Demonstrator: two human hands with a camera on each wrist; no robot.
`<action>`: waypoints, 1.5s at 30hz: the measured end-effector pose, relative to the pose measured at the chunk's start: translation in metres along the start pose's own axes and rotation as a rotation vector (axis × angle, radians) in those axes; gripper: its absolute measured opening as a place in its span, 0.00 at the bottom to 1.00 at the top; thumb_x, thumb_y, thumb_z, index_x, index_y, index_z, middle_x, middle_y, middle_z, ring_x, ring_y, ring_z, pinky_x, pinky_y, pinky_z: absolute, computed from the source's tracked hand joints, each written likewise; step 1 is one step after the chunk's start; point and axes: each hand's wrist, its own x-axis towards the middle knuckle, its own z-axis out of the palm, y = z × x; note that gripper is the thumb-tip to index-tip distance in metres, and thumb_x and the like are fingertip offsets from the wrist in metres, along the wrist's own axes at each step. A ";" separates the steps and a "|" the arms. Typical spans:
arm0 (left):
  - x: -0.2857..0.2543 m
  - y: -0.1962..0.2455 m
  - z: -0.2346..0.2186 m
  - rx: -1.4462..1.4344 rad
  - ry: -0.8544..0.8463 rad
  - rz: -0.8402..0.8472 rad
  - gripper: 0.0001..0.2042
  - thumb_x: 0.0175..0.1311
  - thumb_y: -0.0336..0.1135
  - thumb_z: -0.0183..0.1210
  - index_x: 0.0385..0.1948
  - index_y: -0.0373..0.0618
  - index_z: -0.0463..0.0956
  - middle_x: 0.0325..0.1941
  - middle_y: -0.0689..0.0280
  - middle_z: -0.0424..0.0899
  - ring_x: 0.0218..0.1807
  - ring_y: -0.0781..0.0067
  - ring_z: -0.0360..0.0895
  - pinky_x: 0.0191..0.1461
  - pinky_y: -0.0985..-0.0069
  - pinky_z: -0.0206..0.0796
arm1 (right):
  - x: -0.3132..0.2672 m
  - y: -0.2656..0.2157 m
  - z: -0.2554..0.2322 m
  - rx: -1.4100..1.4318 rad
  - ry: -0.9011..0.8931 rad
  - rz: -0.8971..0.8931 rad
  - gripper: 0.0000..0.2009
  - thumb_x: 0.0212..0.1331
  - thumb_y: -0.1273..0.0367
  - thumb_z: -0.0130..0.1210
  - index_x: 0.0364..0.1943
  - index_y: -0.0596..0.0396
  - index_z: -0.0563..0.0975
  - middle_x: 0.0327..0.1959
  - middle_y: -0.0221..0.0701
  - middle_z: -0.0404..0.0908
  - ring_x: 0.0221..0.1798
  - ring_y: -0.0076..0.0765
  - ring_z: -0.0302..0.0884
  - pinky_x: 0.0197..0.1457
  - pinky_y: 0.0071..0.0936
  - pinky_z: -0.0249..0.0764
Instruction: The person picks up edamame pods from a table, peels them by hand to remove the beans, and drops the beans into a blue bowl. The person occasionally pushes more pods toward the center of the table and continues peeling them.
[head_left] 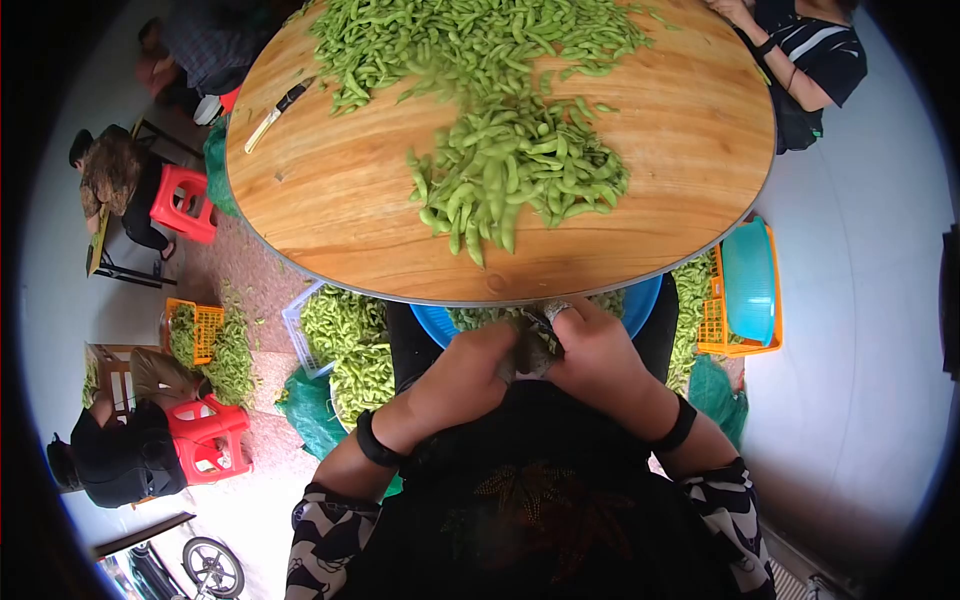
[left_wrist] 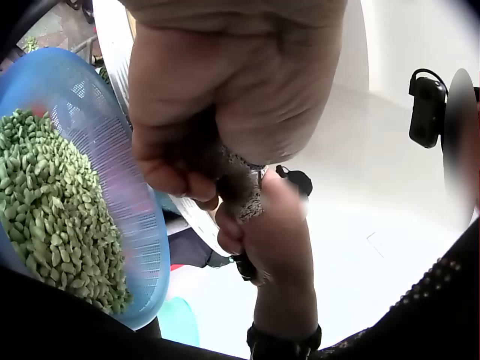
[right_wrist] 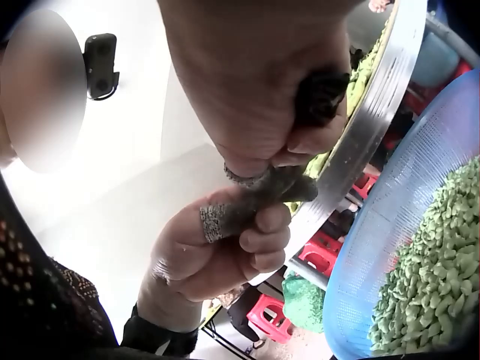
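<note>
My left hand [head_left: 465, 370] and right hand [head_left: 595, 350] meet at the near edge of the table, above a blue basket [head_left: 432, 325]. In the right wrist view, the left hand's thumb wears a dark sleeve [right_wrist: 244, 214] with a speckled grey band, its fingers curled beneath. A similar grey band [right_wrist: 246, 178] circles a right-hand digit, which presses against that sleeve. The right fingers grip a black crumpled thing [right_wrist: 321, 97]; what it is, I cannot tell. Shelled green beans [left_wrist: 56, 217] fill the basket. The left palm hides part of the contact in its wrist view.
Green soybean pods [head_left: 520, 170] lie heaped on the round wooden table [head_left: 330, 200], with a knife [head_left: 280, 115] at left. More pods [head_left: 345, 320] surround my legs. An orange crate [head_left: 715, 320] stands at right. Other people sit near red stools [head_left: 185, 205].
</note>
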 end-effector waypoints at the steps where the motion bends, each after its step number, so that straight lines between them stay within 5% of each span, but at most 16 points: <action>1: -0.001 0.000 0.003 -0.003 0.004 0.000 0.09 0.49 0.18 0.49 0.34 0.34 0.71 0.34 0.46 0.77 0.42 0.38 0.75 0.41 0.62 0.69 | -0.002 -0.001 0.002 -0.038 -0.023 0.021 0.13 0.40 0.72 0.62 0.30 0.61 0.72 0.32 0.42 0.75 0.31 0.53 0.77 0.33 0.41 0.76; 7: -0.004 -0.010 0.008 -0.020 0.091 0.005 0.08 0.48 0.18 0.49 0.31 0.35 0.72 0.31 0.48 0.78 0.39 0.37 0.74 0.39 0.61 0.69 | 0.001 -0.003 -0.001 -0.061 -0.059 0.083 0.11 0.37 0.75 0.61 0.27 0.60 0.74 0.33 0.43 0.76 0.32 0.53 0.78 0.29 0.40 0.74; 9: -0.012 -0.011 -0.001 -0.023 0.100 -0.018 0.11 0.49 0.15 0.45 0.33 0.36 0.73 0.27 0.57 0.78 0.30 0.63 0.77 0.36 0.72 0.68 | 0.004 -0.007 -0.001 -0.121 -0.049 0.062 0.11 0.37 0.74 0.61 0.28 0.59 0.75 0.33 0.42 0.77 0.32 0.51 0.78 0.29 0.39 0.75; 12: -0.036 -0.024 -0.021 -0.078 0.238 -0.128 0.12 0.52 0.17 0.48 0.36 0.37 0.75 0.27 0.55 0.79 0.32 0.58 0.80 0.35 0.69 0.70 | 0.011 -0.007 -0.013 -0.189 -0.012 0.023 0.12 0.39 0.74 0.62 0.32 0.58 0.78 0.33 0.39 0.78 0.33 0.47 0.79 0.31 0.37 0.75; 14: -0.057 -0.045 -0.034 -0.100 0.457 -0.237 0.13 0.54 0.17 0.48 0.40 0.37 0.76 0.25 0.58 0.78 0.29 0.68 0.80 0.33 0.72 0.70 | 0.017 -0.005 -0.015 -0.180 0.049 0.022 0.12 0.44 0.71 0.64 0.35 0.56 0.79 0.34 0.38 0.79 0.33 0.44 0.79 0.33 0.36 0.76; 17: -0.088 -0.081 -0.067 0.456 0.628 -0.387 0.13 0.61 0.27 0.54 0.47 0.40 0.75 0.37 0.50 0.82 0.38 0.49 0.81 0.41 0.61 0.72 | 0.032 0.005 -0.002 -0.257 0.103 0.042 0.12 0.47 0.69 0.65 0.36 0.56 0.79 0.36 0.38 0.79 0.33 0.44 0.79 0.34 0.36 0.76; 21: -0.093 -0.082 -0.083 1.012 0.905 -0.444 0.20 0.62 0.32 0.56 0.57 0.43 0.70 0.60 0.45 0.70 0.58 0.42 0.69 0.60 0.57 0.64 | 0.065 0.013 0.025 -0.243 0.077 0.174 0.20 0.48 0.70 0.63 0.47 0.58 0.73 0.35 0.41 0.79 0.35 0.51 0.78 0.35 0.41 0.76; 23: -0.075 -0.060 -0.083 1.007 0.958 -0.274 0.20 0.58 0.29 0.60 0.54 0.39 0.71 0.56 0.45 0.72 0.52 0.42 0.74 0.53 0.58 0.70 | 0.071 0.013 0.028 -0.263 0.041 0.189 0.22 0.47 0.72 0.62 0.49 0.60 0.71 0.37 0.44 0.78 0.36 0.54 0.78 0.37 0.44 0.75; 25: -0.058 -0.038 -0.068 0.662 0.852 -0.101 0.17 0.58 0.27 0.60 0.50 0.40 0.75 0.46 0.48 0.79 0.47 0.46 0.78 0.49 0.60 0.72 | 0.066 0.015 0.027 -0.290 0.110 0.124 0.16 0.47 0.71 0.60 0.40 0.62 0.71 0.31 0.45 0.77 0.31 0.52 0.79 0.31 0.42 0.76; 27: -0.043 -0.028 -0.043 0.303 0.583 -0.008 0.12 0.57 0.26 0.60 0.44 0.40 0.77 0.36 0.52 0.82 0.41 0.49 0.80 0.42 0.63 0.73 | 0.057 0.015 0.023 -0.288 0.056 0.243 0.24 0.43 0.71 0.63 0.48 0.62 0.71 0.35 0.46 0.78 0.37 0.56 0.77 0.39 0.44 0.75; 29: -0.014 -0.006 -0.019 -0.031 0.444 0.102 0.08 0.57 0.24 0.58 0.39 0.38 0.77 0.33 0.53 0.81 0.36 0.52 0.81 0.38 0.67 0.72 | 0.046 0.017 0.016 -0.260 0.239 0.180 0.18 0.46 0.70 0.61 0.42 0.62 0.72 0.29 0.46 0.77 0.32 0.54 0.78 0.35 0.45 0.75; 33: 0.019 -0.017 0.010 -0.297 0.309 0.022 0.07 0.59 0.24 0.56 0.38 0.37 0.76 0.31 0.55 0.81 0.32 0.61 0.82 0.36 0.70 0.73 | 0.018 0.003 -0.001 0.087 0.201 0.224 0.15 0.46 0.70 0.62 0.40 0.60 0.75 0.30 0.43 0.78 0.33 0.53 0.78 0.37 0.41 0.75; 35: 0.028 -0.010 0.011 -0.645 0.184 -0.196 0.08 0.60 0.22 0.54 0.41 0.36 0.76 0.30 0.58 0.82 0.32 0.71 0.81 0.37 0.73 0.73 | 0.005 0.002 -0.003 0.157 0.160 0.201 0.16 0.46 0.71 0.62 0.41 0.60 0.75 0.32 0.44 0.78 0.36 0.52 0.79 0.39 0.39 0.76; 42: 0.018 -0.008 0.009 -0.591 0.257 -0.119 0.14 0.58 0.20 0.54 0.46 0.38 0.76 0.34 0.61 0.83 0.36 0.77 0.80 0.41 0.77 0.72 | 0.004 0.001 -0.016 0.290 -0.003 0.125 0.20 0.53 0.73 0.57 0.52 0.59 0.72 0.41 0.47 0.79 0.43 0.55 0.79 0.47 0.37 0.75; 44: 0.018 -0.012 0.011 -0.482 0.274 0.044 0.07 0.66 0.23 0.53 0.43 0.41 0.77 0.32 0.72 0.79 0.30 0.85 0.71 0.34 0.84 0.66 | 0.007 -0.001 -0.014 0.418 -0.062 0.145 0.20 0.56 0.78 0.53 0.55 0.64 0.71 0.38 0.37 0.81 0.39 0.32 0.80 0.46 0.27 0.74; 45: 0.017 -0.013 0.011 -0.480 0.275 0.044 0.07 0.66 0.23 0.53 0.43 0.41 0.77 0.32 0.72 0.79 0.30 0.85 0.71 0.34 0.84 0.66 | 0.008 -0.001 -0.015 0.420 -0.061 0.143 0.20 0.56 0.78 0.53 0.55 0.64 0.71 0.38 0.37 0.81 0.39 0.32 0.80 0.46 0.27 0.74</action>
